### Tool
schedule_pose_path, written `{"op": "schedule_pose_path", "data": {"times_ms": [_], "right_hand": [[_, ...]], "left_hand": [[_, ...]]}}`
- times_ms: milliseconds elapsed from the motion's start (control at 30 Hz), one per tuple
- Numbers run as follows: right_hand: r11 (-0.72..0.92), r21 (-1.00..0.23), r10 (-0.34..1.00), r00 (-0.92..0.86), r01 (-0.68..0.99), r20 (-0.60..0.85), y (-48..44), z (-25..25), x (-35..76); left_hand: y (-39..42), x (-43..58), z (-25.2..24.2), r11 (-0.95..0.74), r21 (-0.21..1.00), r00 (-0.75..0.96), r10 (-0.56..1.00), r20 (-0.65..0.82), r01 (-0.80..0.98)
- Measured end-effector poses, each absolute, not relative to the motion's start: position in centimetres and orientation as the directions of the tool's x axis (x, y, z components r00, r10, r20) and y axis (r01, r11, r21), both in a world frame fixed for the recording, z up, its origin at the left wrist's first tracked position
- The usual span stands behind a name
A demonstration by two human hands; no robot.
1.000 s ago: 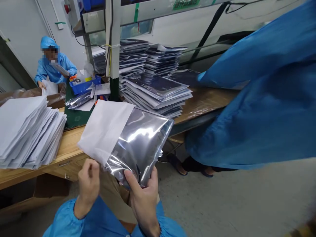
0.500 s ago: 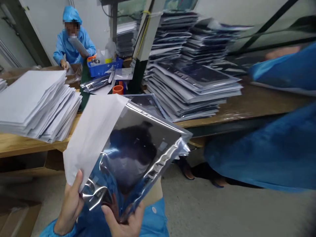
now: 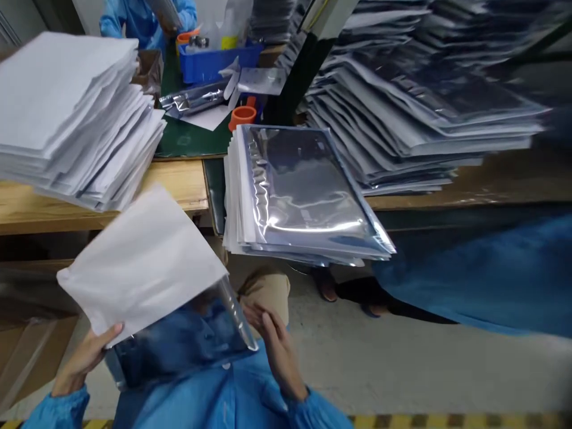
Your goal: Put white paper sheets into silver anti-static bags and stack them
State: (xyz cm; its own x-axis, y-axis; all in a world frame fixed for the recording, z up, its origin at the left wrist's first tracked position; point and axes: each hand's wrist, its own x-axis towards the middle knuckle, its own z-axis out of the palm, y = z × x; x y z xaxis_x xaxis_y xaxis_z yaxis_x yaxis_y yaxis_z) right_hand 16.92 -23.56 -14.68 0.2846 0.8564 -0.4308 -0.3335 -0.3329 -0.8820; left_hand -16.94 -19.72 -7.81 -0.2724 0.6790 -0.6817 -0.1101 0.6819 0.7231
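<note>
A silver antistatic bag [image 3: 179,339] with a white paper sheet [image 3: 138,262] sticking out of its mouth is tilted low in front of me. My left hand [image 3: 84,363] is shut on it, thumb pressing the paper's lower corner. My right hand [image 3: 274,351] stands beside the bag's right edge with its fingers apart, and it seems to hold nothing. A stack of silver bags [image 3: 304,190] sits at the table's near edge, past the held bag. Paper sheets in a tall pile [image 3: 67,113] lie to the left.
Wooden table edge [image 3: 89,202], green mat [image 3: 187,140], orange cup [image 3: 242,117], blue crate [image 3: 214,62]. A large bag pile [image 3: 424,131] stands right. A co-worker's blue sleeve [image 3: 482,280] intrudes right; another co-worker [image 3: 143,18] sits far back. Cardboard [image 3: 31,351] lies lower left.
The bag has dropped toward my lower left and tilted, its reflection now blue. My right hand has come away from its grip on the bag. The view has swung downward.
</note>
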Motion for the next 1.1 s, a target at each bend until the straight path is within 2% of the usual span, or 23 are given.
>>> {"op": "schedule_pose_path", "data": {"times_ms": [133, 233, 433, 700, 933, 1100], "right_hand": [[-0.343, -0.832, 0.853, 0.226, -0.436, -0.471, -19.2, -16.7, 17.8], [-0.309, -0.839, 0.836, 0.292, -0.448, -0.464, -18.0, -17.5, 16.8], [-0.222, -0.846, 0.687, 0.538, -0.484, -0.488, -19.7, -19.3, 15.0], [-0.295, -0.839, 0.521, 0.659, -0.457, -0.542, -23.3, -20.0, 15.8], [-0.409, -0.781, 0.480, 0.617, -0.472, -0.624, -25.5, -20.3, 16.3], [-0.554, -0.680, 0.417, 0.547, -0.480, -0.726, -29.9, -19.1, 16.2]], "left_hand": [[-18.0, -16.9, -11.6, 0.758, 0.647, -0.014, 0.650, -0.760, 0.085], [-16.5, -15.3, -13.3, 0.745, 0.649, 0.072, 0.647, -0.759, 0.155], [-15.0, -13.0, -16.0, 0.717, 0.693, -0.101, 0.685, -0.721, -0.079], [-16.0, -10.1, -18.2, 0.788, 0.616, -0.066, 0.614, -0.786, -0.002], [-16.8, -9.3, -18.0, 0.821, 0.571, -0.028, 0.571, -0.820, 0.018], [-20.6, -10.8, -16.7, 0.887, 0.461, -0.028, 0.461, -0.887, 0.027]]}}
